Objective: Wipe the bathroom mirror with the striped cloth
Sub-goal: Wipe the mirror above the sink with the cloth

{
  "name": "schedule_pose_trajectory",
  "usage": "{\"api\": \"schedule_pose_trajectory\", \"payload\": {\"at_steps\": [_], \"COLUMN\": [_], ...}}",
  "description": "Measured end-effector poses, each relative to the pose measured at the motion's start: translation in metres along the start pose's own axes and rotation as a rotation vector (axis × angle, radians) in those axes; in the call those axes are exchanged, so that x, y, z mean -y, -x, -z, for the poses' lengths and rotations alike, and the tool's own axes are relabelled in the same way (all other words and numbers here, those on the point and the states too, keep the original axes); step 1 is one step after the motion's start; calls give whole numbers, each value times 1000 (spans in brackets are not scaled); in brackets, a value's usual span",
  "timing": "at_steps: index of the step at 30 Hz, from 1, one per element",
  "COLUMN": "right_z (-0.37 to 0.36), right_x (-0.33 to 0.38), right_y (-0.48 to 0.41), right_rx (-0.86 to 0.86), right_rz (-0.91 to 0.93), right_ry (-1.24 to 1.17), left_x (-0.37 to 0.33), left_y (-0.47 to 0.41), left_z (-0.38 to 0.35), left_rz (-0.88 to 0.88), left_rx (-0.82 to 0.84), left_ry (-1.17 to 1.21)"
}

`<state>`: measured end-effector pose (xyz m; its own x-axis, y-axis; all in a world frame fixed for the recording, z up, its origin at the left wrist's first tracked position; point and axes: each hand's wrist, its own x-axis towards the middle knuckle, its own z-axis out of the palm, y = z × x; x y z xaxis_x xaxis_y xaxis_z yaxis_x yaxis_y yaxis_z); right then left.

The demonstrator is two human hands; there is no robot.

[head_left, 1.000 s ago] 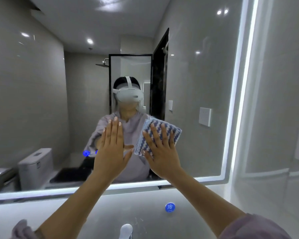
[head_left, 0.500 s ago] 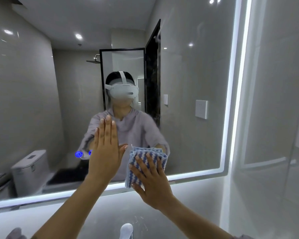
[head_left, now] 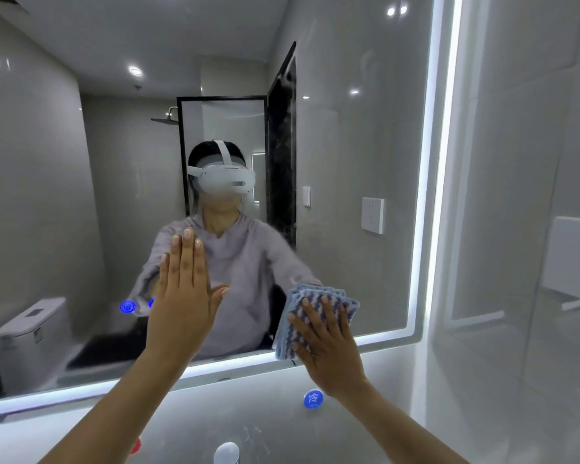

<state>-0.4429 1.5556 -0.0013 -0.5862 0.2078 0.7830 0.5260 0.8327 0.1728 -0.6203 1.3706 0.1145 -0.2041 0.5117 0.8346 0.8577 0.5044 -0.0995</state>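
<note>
Wiping in progress: right hand (head_left: pixel 329 346), fingers spread, presses the folded blue-and-white striped cloth (head_left: pixel 315 313) on the large backlit wall mirror (head_left: pixel 365 128); left hand (head_left: pixel 185 296) braces flat, fingers together; unwiped glass above the fingertips appears next.

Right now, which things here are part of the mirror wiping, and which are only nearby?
In use: striped cloth, mirror, right hand pressing the cloth flat, left hand flat on the glass.
Only nearby: blue button, tap, wall socket.

the right hand (head_left: pixel 329 346) hides much of the striped cloth (head_left: pixel 315 309); faucet (head_left: pixel 226 454) cut off below.
</note>
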Motion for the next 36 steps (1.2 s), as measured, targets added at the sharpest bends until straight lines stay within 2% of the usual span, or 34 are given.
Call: {"api": "schedule_pose_trajectory", "payload": {"at_steps": [7,12,17,20,36], "right_z": [6,14,22,23,9], "right_x": [-54,-87,-105,-105,-54], "right_y": [14,28,33,31,-1], "right_rx": [37,58,52,-17,-41], "right_rz": [-99,-322,-455,-588,-817], "right_ry": [19,-66,-129,-227,-253], "left_x": [1,-1,0,-1,-5], "left_y": [0,0,0,-1,-2], "left_z": [-1,-3,-6,-6,-2], "left_rz": [-5,-19,-17,-15,-11], "left_rx": [-7,-24,-27,-39,-29], "left_ry": [12,-23,-11,-12,-13]}}
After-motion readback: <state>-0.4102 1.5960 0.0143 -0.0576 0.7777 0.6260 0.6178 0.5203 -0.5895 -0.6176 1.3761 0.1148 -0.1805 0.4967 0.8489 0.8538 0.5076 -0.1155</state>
